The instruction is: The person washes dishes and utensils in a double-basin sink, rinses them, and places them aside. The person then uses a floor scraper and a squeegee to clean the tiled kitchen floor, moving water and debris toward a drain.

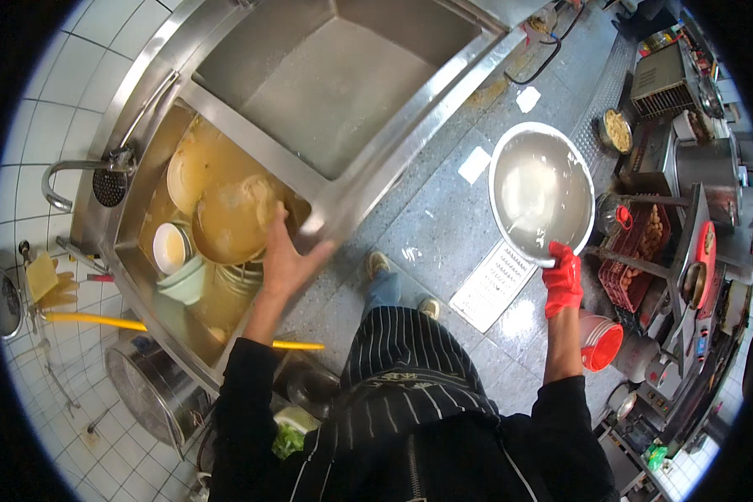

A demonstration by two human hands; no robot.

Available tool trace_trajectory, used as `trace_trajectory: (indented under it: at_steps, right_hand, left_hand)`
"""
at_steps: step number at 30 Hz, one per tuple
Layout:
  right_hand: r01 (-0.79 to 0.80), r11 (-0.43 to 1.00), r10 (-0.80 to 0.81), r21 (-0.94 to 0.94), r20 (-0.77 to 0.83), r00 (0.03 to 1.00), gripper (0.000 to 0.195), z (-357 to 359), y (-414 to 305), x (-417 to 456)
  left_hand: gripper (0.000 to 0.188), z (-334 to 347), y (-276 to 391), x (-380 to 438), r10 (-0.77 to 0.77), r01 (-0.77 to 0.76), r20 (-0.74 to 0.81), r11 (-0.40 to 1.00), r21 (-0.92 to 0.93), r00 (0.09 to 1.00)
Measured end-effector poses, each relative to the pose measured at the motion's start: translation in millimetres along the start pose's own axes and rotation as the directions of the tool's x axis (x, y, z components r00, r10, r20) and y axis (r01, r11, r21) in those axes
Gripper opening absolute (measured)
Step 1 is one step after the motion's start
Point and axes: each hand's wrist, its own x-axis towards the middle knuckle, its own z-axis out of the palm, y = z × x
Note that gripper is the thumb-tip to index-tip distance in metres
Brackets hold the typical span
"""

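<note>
My bare left hand (288,257) is over the right side of the left sink basin, its fingers at the rim of a large round bowl (232,219) in murky water; whether it grips the rim I cannot tell. Around that bowl lie a pale plate (185,169), a white bowl (170,248), pale green bowls (185,279) and a stack of dishes partly under water. My right hand (563,279), in a red glove, holds a large metal basin (539,188) by its rim, out over the floor, its wet inside facing up.
A second sink basin (345,94) holds cloudy water. A curved faucet (69,166) stands at the wall. On the right are a red bucket (601,345), a red crate (634,263) and a metal-framed worktable (684,251). A floor drain grate (492,285) lies below the metal basin.
</note>
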Motion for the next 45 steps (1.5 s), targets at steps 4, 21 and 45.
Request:
trace_trajectory:
  at_steps: [4,21,45]
  right_hand:
    - [0.181,0.975,-0.189,-0.132,-0.05,0.981,0.021,-84,138,21]
    - [-0.181,0.53,0.376,-0.828,0.038,0.926,0.084,108,400,75]
    - [-0.134,0.973,0.19,0.188,-0.327,0.926,0.078,-24,271,81]
  left_hand:
    - [0.098,29,-3,-31,0.12,-0.124,0.043,0.825,0.551,0.992]
    - [0.084,60,-21,-31,0.035,-0.017,-0.075,0.974,0.227,0.997]
    - [0.085,51,-7,-33,0.213,-0.132,-0.079,0.813,0.567,0.974]
